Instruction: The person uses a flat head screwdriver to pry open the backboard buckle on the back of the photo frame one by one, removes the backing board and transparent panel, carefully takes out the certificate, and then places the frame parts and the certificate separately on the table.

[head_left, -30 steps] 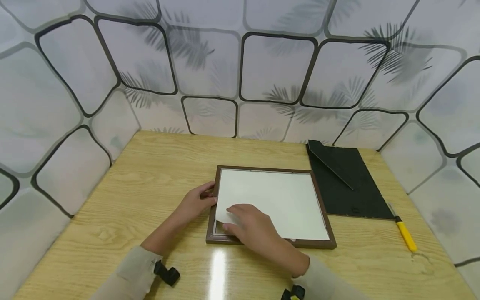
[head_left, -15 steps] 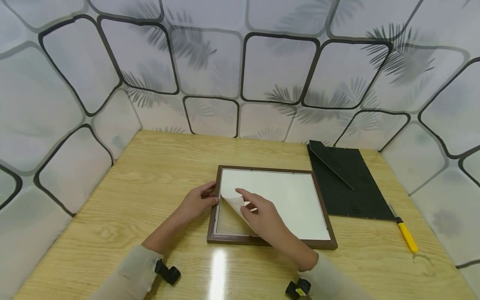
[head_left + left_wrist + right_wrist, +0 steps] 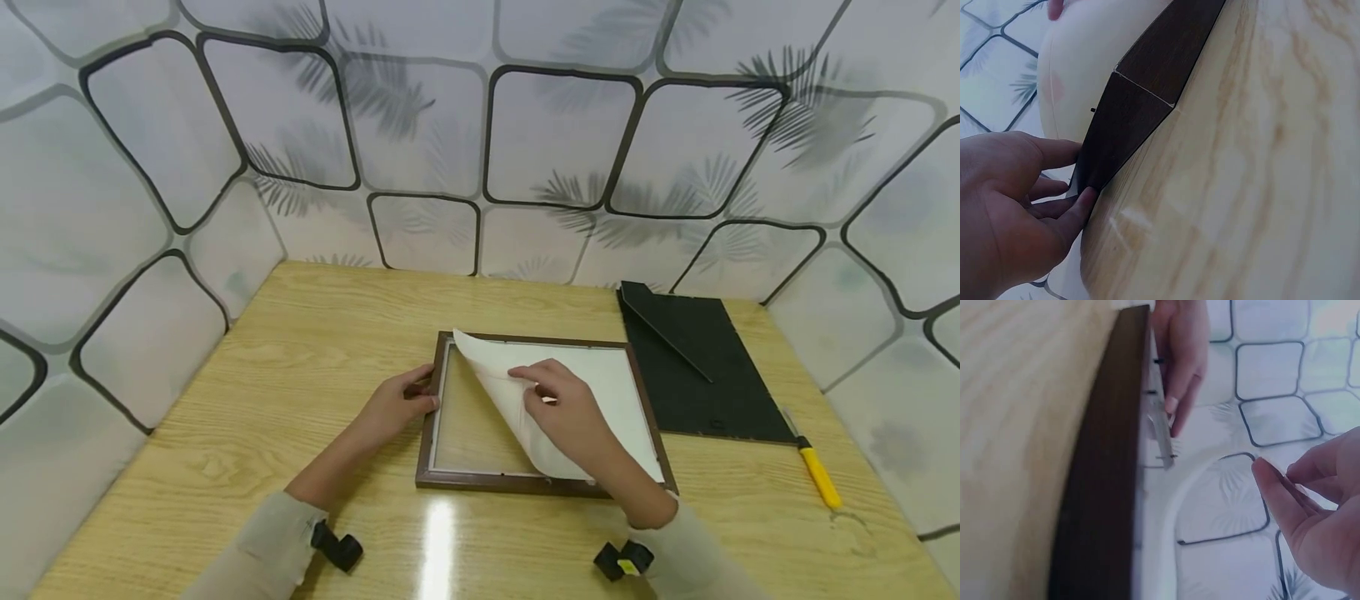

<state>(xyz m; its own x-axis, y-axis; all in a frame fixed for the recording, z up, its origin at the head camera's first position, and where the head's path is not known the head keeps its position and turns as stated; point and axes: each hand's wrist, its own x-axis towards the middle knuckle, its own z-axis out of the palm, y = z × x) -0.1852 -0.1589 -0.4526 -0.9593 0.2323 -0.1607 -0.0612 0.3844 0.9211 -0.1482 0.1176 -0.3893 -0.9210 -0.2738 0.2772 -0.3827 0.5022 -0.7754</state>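
A dark brown picture frame (image 3: pixel 450 481) lies face down on the wooden table (image 3: pixel 315 350). In it lies a white sheet (image 3: pixel 517 400), whose near-left corner is peeled up and folded toward the right. My right hand (image 3: pixel 558 408) pinches that lifted sheet between thumb and fingers. My left hand (image 3: pixel 393 408) grips the frame's left edge, thumb on the outside and fingers on the inner rim, as the left wrist view shows on the frame (image 3: pixel 1141 106). The right wrist view shows the frame (image 3: pixel 1107 487) edge-on, with my left hand's fingers (image 3: pixel 1179 369) at its far end.
A black backing board (image 3: pixel 697 367) with its stand leg lies right of the frame. A yellow-handled tool (image 3: pixel 817 475) lies near the table's right edge. Patterned walls close in the table on three sides.
My right hand has lifted the sheet's near-left corner and drawn it up and to the right, baring the glass underneath. The left hand has stayed on the frame's edge.
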